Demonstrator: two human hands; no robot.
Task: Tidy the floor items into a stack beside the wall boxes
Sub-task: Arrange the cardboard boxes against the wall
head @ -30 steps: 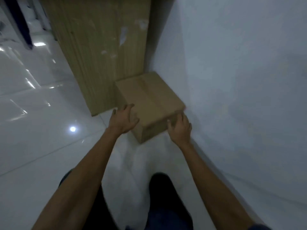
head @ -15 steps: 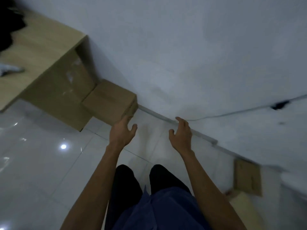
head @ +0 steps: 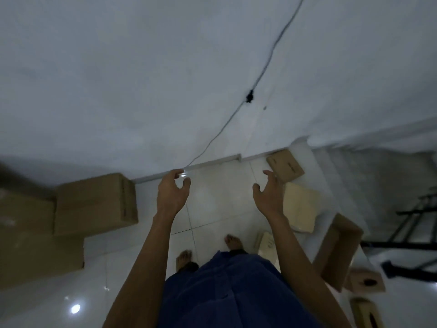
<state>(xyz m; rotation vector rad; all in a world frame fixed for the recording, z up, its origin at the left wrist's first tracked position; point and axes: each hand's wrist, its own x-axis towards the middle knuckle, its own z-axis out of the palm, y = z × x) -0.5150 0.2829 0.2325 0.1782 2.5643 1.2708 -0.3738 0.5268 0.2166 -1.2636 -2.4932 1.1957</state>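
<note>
A brown cardboard box (head: pixel 94 203) stands on the white floor against the wall at the left, beside a wooden cabinet side (head: pixel 28 233). My left hand (head: pixel 171 194) and my right hand (head: pixel 269 197) hang in the air over the tiles, both empty with loosely spread fingers. To the right lie several cardboard items: a small flat box (head: pixel 285 168) by the wall, a pale flat box (head: pixel 301 209) just beyond my right hand, a taller brown box (head: pixel 337 249), and two small boxes with holes (head: pixel 365 282) at the lower right.
A white wall with a thin dark cable (head: pixel 238 110) fills the upper view. A black metal frame (head: pixel 411 223) stands at the far right. My bare feet (head: pixel 233 241) are on glossy white tiles (head: pixel 212 204) between the two groups of boxes.
Both hands have let go of the brown box by the cabinet. The view has swung right along the wall, bringing the scattered boxes on the right into sight.
</note>
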